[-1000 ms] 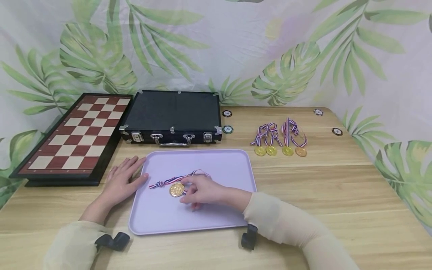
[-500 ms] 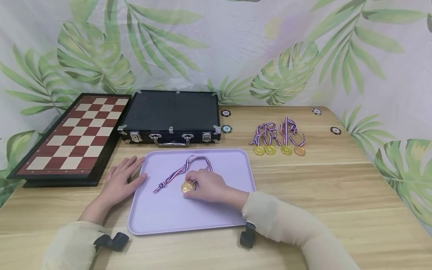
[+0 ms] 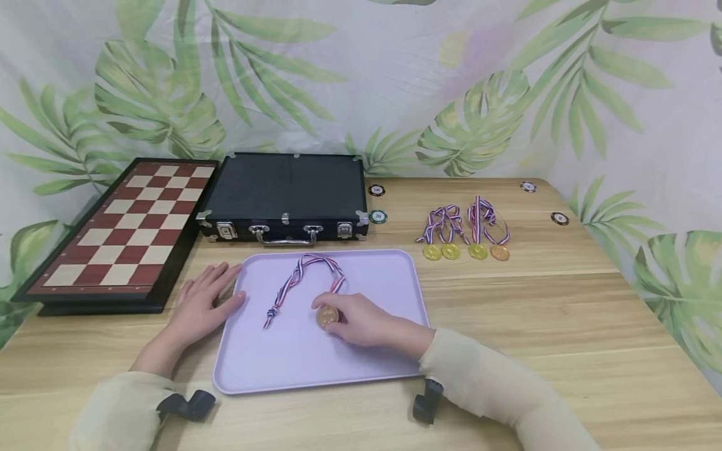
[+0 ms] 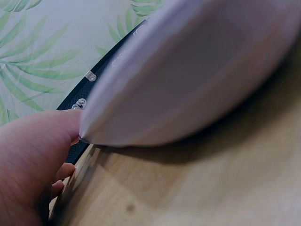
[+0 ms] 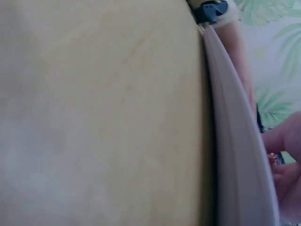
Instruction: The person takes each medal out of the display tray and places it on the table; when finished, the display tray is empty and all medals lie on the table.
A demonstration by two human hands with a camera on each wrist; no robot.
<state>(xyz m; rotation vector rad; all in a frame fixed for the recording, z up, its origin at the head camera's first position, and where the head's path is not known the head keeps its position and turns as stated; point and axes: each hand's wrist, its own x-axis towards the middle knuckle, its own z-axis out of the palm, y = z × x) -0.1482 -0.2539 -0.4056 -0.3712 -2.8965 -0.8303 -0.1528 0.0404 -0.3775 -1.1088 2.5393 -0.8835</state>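
Observation:
A gold medal (image 3: 326, 315) on a red, white and blue ribbon (image 3: 299, 275) lies on the lilac tray (image 3: 293, 360). My right hand (image 3: 352, 319) pinches the medal with curled fingers near the tray's middle. The ribbon loops toward the tray's far edge and ends in a knot on the left. With its fingers straight, my left hand (image 3: 205, 300) rests flat on the table against the tray's left rim. In the left wrist view my thumb (image 4: 33, 155) touches the tray's rim (image 4: 188, 80). The right wrist view shows the tray's side (image 5: 235, 155) and blurred fingers (image 5: 284, 141).
A shut black case (image 3: 284, 194) sits behind the tray, with a chessboard (image 3: 124, 228) to its left. Several more medals (image 3: 465, 235) lie at the back right. Poker chips (image 3: 378, 217) are scattered near the case and the far right edge (image 3: 559, 218).
My right hand has slid the medal rightward across the tray. The ribbon has swung from lying leftward into an arch toward the far edge. The left hand stayed put.

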